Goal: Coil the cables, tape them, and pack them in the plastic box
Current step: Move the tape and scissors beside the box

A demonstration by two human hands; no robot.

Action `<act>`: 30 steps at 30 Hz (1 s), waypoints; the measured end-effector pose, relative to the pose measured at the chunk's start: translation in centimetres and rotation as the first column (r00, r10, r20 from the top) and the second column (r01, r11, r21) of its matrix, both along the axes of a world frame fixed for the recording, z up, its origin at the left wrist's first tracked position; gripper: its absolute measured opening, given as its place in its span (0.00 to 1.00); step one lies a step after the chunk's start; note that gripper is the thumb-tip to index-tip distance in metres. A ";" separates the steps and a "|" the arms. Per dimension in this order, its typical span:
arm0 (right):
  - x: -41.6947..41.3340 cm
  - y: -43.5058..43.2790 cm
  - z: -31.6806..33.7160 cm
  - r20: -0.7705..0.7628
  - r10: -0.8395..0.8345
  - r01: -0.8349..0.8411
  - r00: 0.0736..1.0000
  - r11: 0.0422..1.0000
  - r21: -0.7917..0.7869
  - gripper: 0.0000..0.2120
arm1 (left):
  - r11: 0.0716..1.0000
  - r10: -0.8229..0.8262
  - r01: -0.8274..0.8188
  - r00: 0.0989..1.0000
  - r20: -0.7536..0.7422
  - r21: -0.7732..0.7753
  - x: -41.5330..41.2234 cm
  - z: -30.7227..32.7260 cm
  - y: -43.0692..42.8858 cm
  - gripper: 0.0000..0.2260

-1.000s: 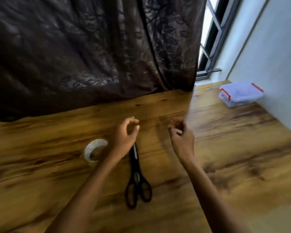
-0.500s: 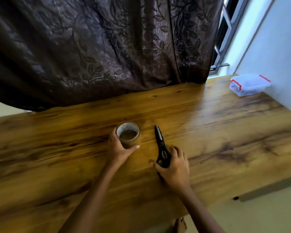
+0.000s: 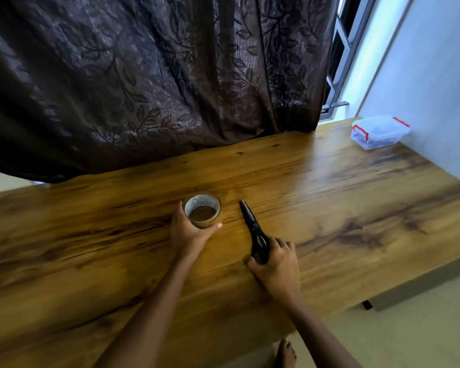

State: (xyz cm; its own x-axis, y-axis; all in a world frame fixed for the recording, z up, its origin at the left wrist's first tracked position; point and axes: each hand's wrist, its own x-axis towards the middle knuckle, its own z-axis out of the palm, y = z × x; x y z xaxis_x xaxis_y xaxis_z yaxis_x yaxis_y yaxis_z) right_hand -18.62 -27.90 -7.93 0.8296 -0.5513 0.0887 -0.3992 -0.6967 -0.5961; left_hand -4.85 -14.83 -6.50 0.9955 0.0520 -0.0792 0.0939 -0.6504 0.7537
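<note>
table (image 3: 356,197); left hand (image 3: 187,233) curled round one tape roll (image 3: 207,222); right hand (image 3: 278,264) round one scissors (image 3: 250,219); one box (image 3: 380,132)

Home room: curtain (image 3: 154,83), wooden table (image 3: 329,208)

Tape roll (image 3: 202,214): white inner core carries rows of small dark print running round it. Print there, but too small and blurred to make out a single word. Nothing else legible in view.
</note>
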 end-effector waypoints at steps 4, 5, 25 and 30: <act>-0.3 -1.2 0.7 0.059 0.021 -0.032 0.998 0.982 0.185 0.27 | 0.999 0.048 -0.046 0.997 0.066 -0.028 -0.5 0.1 -0.3 0.50; -0.4 -1.6 0.7 0.069 0.020 -0.035 0.997 0.973 0.228 0.25 | 0.999 0.043 -0.040 0.996 0.073 -0.034 -0.7 0.1 -0.5 0.49; -1.0 -29.4 5.2 0.216 -0.269 0.249 0.939 0.962 0.115 0.24 | 0.926 -0.264 0.308 0.941 0.212 -0.217 -1.1 3.7 -23.3 0.52; -3.8 -39.5 5.3 0.144 -0.369 0.358 0.918 0.929 0.095 0.26 | 0.910 -0.301 0.350 0.926 0.227 -0.223 -1.3 4.1 -29.1 0.53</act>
State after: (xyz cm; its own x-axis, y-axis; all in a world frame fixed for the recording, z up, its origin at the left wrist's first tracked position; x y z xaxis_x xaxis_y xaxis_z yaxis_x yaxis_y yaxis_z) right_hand -22.44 -67.43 -2.62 0.5494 -0.8211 0.1544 -0.5152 -0.4785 -0.7111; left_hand -6.19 -43.94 -2.42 0.9513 -0.2750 0.1391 -0.2457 -0.4041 0.8811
